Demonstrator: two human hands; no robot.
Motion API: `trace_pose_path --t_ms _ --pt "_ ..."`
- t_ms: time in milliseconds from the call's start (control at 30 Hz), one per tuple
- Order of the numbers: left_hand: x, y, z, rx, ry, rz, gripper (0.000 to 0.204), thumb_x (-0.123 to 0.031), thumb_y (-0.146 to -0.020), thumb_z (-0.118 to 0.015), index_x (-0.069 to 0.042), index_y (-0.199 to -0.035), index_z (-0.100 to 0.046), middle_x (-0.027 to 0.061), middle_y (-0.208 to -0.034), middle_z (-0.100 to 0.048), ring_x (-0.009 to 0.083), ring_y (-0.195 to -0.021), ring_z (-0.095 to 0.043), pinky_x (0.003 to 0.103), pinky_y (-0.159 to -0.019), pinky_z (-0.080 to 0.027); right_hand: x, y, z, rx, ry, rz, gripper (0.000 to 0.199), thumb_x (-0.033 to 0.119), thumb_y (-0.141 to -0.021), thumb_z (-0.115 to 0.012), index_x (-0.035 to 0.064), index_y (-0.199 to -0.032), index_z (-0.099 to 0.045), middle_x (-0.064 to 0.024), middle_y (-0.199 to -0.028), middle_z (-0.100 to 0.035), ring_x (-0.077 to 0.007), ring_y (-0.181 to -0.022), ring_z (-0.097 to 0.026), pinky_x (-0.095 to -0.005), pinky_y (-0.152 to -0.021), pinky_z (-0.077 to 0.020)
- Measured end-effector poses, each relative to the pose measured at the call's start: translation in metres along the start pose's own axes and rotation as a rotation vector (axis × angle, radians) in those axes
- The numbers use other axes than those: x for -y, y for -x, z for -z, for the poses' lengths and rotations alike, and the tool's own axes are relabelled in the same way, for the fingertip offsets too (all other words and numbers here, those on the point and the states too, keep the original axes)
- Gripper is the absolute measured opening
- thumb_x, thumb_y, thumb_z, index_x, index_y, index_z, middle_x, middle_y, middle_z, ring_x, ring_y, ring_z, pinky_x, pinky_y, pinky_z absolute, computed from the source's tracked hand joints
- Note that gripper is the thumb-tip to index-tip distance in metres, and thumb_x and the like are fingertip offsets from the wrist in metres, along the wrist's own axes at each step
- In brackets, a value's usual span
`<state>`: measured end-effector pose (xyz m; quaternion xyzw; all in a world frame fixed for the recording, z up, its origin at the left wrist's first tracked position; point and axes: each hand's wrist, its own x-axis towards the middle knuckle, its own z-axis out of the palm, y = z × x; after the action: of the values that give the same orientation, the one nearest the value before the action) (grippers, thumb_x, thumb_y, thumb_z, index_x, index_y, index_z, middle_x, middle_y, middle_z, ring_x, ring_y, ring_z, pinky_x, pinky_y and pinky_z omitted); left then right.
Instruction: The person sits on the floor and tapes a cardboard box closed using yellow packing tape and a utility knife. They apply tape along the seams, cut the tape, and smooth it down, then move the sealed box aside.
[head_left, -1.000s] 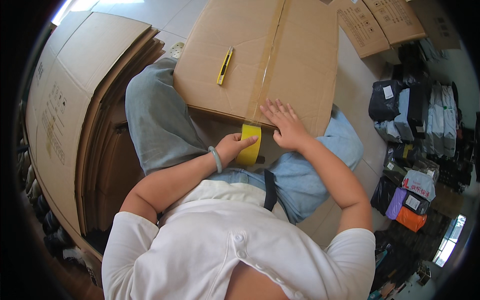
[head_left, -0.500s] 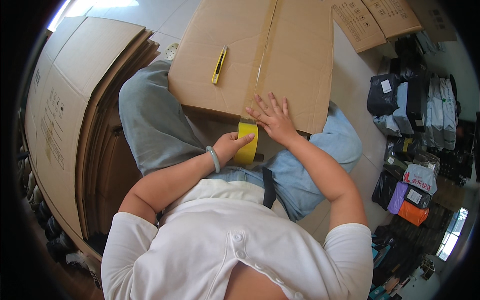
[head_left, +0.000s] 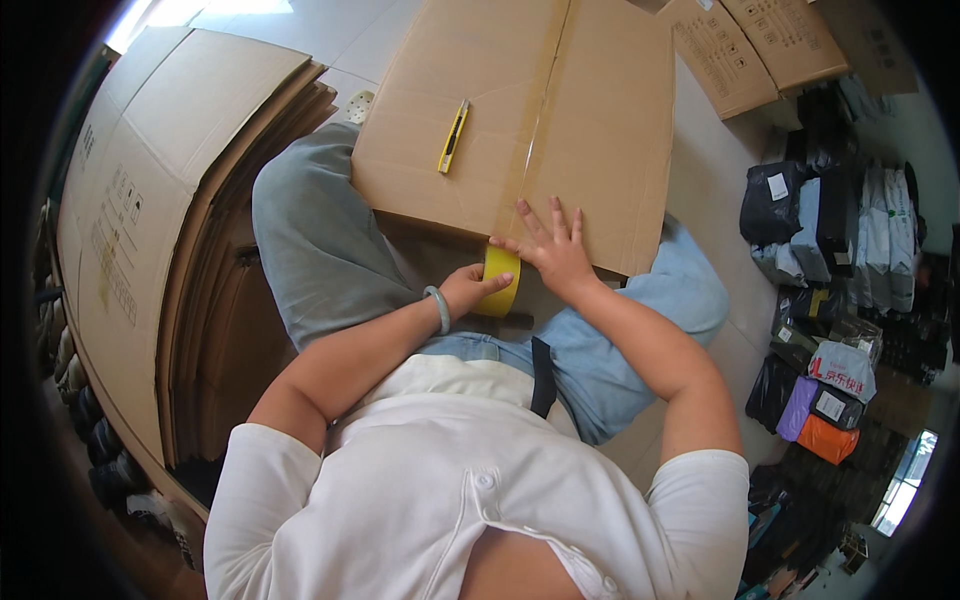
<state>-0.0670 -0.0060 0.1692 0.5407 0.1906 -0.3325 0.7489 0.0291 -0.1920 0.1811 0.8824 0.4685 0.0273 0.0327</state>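
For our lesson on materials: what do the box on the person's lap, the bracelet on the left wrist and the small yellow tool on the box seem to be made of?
Box: corrugated cardboard, matt brown, with folded flaps and a glossy strip of clear tape along its seam.
Bracelet: pale green, smooth and glossy; possibly jade or glass, which one is unclear.
Yellow utility knife: body looks like hard plastic with a dark strip; blade not visible.

Your right hand: slid left along cardboard box edge, fingers now spread over taped seam. Your left hand, yellow tape roll: shifted slightly left with it.
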Motion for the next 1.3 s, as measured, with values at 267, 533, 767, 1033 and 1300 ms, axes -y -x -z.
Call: trace_pose_path --t_ms 267,533,767,1033,1300 --pt "0.006 0.004 -0.001 0.068 -0.208 -0.104 0.052 -0.043 -0.081 -0.072 -0.001 -0.110 -0.062 0.0041 -0.097 -0.066 0.0122 -0.086 -0.062 0.027 -0.079 -0.049 0.006 -0.001 0.004 0.054 0.097 -0.011 0.072 0.021 -0.087 -0.052 0.0634 -0.136 -0.019 -0.0066 -0.157 -0.004 -0.0536 -0.134 -0.018 -0.0738 -0.098 -0.0219" --pt "0.019 -0.015 0.015 -0.066 -0.351 0.344 0.073 -0.061 -0.077 -0.067 0.002 -0.112 -0.062 0.0124 -0.106 -0.065 0.0197 -0.096 -0.061 0.031 -0.084 -0.047 0.010 -0.002 0.001 0.016 0.165 -0.018 0.076 0.020 -0.087 -0.052 0.0646 -0.137 -0.015 -0.0063 -0.157 -0.004 -0.0511 -0.133 -0.021 -0.0701 -0.097 -0.0291" --pt "0.040 -0.025 0.020 -0.014 -0.266 0.314 0.071 -0.061 -0.078 -0.066 0.004 -0.107 -0.062 0.0133 -0.099 -0.067 0.0213 -0.084 -0.065 0.031 -0.070 -0.050 0.018 0.003 0.000 0.074 0.230 -0.050 0.077 0.021 -0.086 -0.053 0.0611 -0.139 -0.015 -0.0033 -0.158 0.001 -0.0493 -0.137 -0.015 -0.0688 -0.100 -0.0266" --pt "0.022 -0.018 0.015 -0.062 -0.168 0.272 0.063 -0.056 -0.077 -0.070 0.002 -0.099 -0.064 0.0105 -0.085 -0.067 0.0196 -0.070 -0.064 0.029 -0.058 -0.048 0.018 0.007 -0.017 -0.020 0.282 -0.004 0.075 0.019 -0.084 -0.054 0.0532 -0.142 -0.021 0.0010 -0.157 -0.001 -0.0452 -0.139 -0.010 -0.0680 -0.103 -0.0242" --pt "0.058 -0.045 0.016 -0.359 -0.228 -0.059 0.083 -0.029 -0.078 -0.077 -0.001 -0.140 -0.029 0.0173 -0.121 -0.054 0.0267 -0.102 -0.059 0.035 -0.080 -0.052 0.010 -0.007 0.037 -0.235 -0.364 -0.018 0.061 0.015 -0.077 -0.061 0.0249 -0.136 -0.048 -0.0114 -0.144 -0.037 -0.0357 -0.128 -0.039 -0.0522 -0.105 -0.0309"
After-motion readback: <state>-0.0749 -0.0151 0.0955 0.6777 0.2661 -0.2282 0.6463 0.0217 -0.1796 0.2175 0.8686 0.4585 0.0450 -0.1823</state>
